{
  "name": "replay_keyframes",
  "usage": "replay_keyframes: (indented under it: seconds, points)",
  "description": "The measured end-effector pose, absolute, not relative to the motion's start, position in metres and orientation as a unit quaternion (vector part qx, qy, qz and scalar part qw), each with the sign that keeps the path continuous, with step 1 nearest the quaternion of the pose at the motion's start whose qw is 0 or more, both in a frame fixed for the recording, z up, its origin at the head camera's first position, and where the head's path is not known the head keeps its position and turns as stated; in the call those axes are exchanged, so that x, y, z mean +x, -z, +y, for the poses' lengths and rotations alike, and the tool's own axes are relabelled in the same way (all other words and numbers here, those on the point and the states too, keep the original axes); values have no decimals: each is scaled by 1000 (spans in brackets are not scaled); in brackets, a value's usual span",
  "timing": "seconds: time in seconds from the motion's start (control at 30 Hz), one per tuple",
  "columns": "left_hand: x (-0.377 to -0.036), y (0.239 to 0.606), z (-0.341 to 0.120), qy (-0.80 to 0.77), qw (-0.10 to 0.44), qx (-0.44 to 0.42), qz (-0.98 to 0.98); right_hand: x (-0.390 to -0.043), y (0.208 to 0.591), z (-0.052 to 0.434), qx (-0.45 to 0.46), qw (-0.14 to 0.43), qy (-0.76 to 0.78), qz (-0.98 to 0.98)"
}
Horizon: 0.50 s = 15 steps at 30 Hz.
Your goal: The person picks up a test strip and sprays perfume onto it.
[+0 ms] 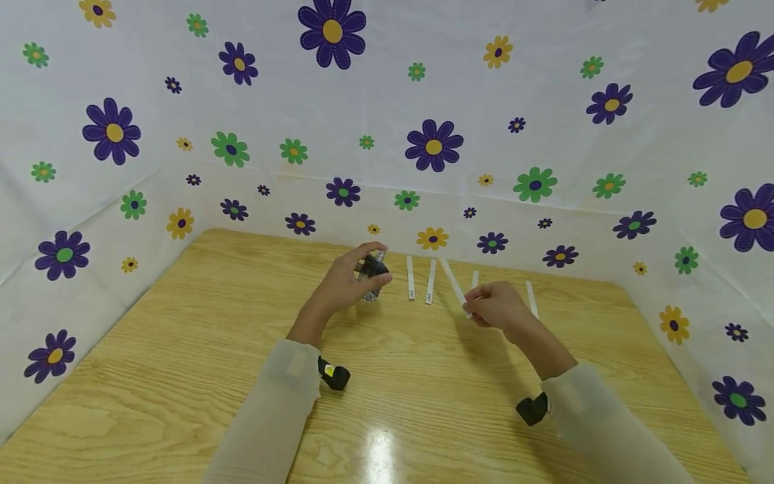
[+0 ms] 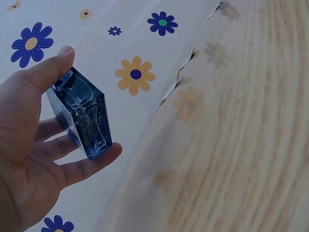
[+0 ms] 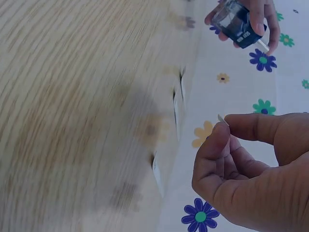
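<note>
My left hand holds a small dark blue glass bottle above the far part of the wooden table. In the left wrist view the bottle sits between the thumb on top and the fingers underneath. My right hand pinches one end of a thin white paper strip, which slants up towards the back wall. The right wrist view shows the strip's end between thumb and forefinger, with the bottle further off in the other hand.
Several more white paper strips lie side by side near the table's far edge, one just right of my right hand. Flower-print white sheeting walls in the table at the back and both sides.
</note>
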<state>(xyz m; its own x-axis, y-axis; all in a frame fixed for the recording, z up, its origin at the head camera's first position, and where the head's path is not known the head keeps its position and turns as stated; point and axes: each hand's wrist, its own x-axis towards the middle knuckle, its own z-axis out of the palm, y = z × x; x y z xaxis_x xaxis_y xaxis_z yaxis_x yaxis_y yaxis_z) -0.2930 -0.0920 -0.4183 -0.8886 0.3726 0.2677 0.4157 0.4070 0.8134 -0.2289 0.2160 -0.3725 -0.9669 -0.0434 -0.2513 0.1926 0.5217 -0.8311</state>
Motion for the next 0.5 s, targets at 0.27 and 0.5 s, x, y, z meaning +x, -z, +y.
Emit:
replay_keyframes:
  seconds: [0.27,0.5]
  points:
    - [-294,419,-92,487,25,-240,-839,-225,369,199,18,122,493,861]
    - [-293,419,-91,486,26,-242,-840,-222,370,183,-5,127,487,864]
